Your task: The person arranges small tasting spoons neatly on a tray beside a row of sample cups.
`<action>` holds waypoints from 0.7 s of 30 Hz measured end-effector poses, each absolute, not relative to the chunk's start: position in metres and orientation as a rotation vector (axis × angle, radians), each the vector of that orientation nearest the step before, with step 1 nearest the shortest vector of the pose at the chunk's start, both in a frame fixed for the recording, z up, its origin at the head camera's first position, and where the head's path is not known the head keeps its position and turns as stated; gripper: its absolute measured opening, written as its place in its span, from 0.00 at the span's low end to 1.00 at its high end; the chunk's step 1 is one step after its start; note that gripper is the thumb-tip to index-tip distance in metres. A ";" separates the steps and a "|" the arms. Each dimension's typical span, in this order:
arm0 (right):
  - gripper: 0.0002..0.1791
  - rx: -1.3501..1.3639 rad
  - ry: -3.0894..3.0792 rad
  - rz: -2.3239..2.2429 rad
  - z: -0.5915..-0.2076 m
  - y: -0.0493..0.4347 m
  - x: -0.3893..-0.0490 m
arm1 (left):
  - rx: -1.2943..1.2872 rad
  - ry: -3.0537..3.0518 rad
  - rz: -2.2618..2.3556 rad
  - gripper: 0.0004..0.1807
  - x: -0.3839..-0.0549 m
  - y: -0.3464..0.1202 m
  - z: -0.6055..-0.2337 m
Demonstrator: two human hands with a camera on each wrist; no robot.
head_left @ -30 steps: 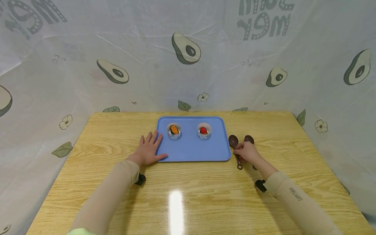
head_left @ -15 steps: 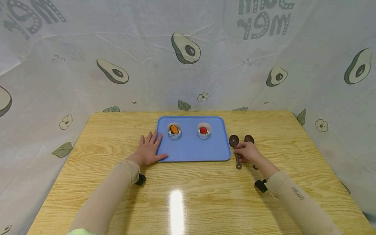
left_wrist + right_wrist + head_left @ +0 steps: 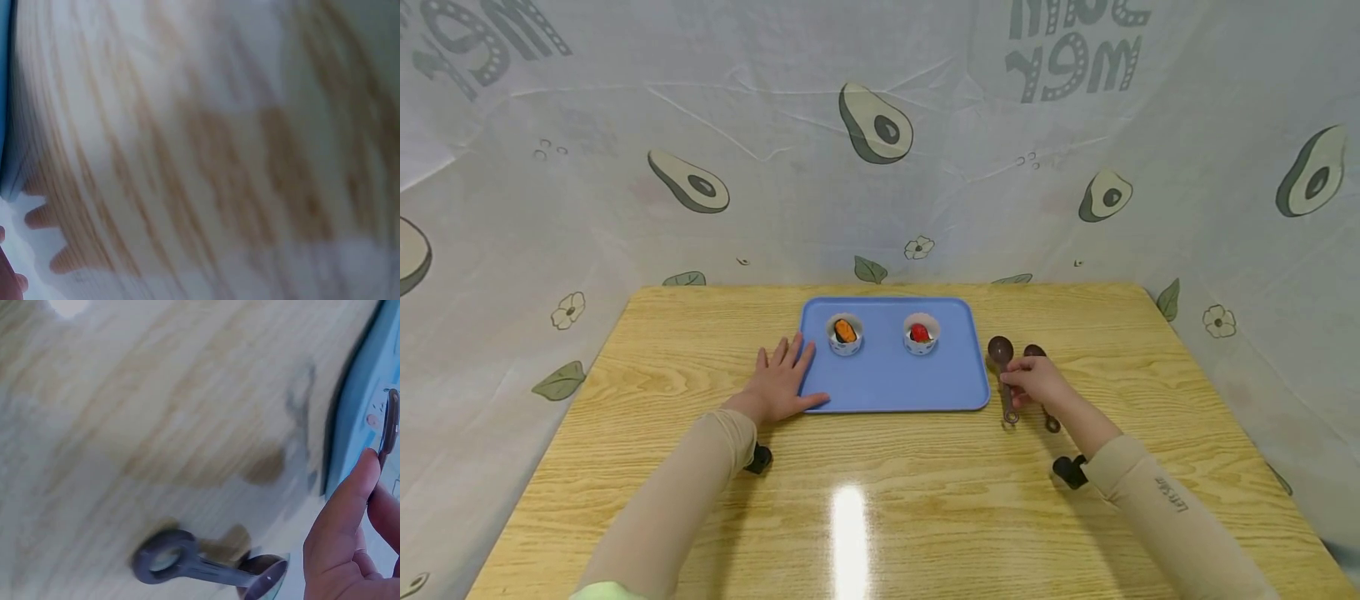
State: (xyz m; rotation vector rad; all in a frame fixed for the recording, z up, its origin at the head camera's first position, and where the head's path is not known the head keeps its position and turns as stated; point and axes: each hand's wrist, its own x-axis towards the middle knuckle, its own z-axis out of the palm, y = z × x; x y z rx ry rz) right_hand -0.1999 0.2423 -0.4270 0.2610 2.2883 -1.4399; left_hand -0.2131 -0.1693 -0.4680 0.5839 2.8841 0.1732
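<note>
My right hand [image 3: 1032, 383] pinches a dark brown spoon [image 3: 1001, 350] by its handle, just right of the blue tray [image 3: 880, 392]. Its round bowl points away from me, and a ring ends the handle. In the right wrist view, thumb and fingertip grip the held spoon [image 3: 392, 422], which hangs above the table with its shadow below. A second brown spoon [image 3: 1051, 423] lies on the table, partly hidden behind that hand; its ring end [image 3: 165, 557] shows close by. With fingers spread, my left hand [image 3: 777, 385] rests over the tray's left edge.
On the tray stand two small white patterned cups, one with an orange and black piece [image 3: 846, 331], the other with a red piece [image 3: 920, 333]. The wooden table [image 3: 775, 517] meets a printed cloth [image 3: 970, 208] at the back and sides.
My right hand has lifted the spoon off the table and shifted it slightly to the right and away from me. My left hand and the tray stay where they were.
</note>
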 end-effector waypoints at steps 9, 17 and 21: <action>0.23 0.222 2.297 -1.440 -0.417 0.237 -0.204 | 0.567 2.863 0.203 0.51 -0.213 -0.167 -0.467; 0.22 0.210 2.303 -1.426 -0.409 0.224 -0.207 | 0.541 2.866 0.192 0.52 -0.213 -0.166 -0.471; 0.22 0.212 2.310 -1.415 -0.405 0.218 -0.208 | 0.533 2.870 0.179 0.52 -0.212 -0.166 -0.472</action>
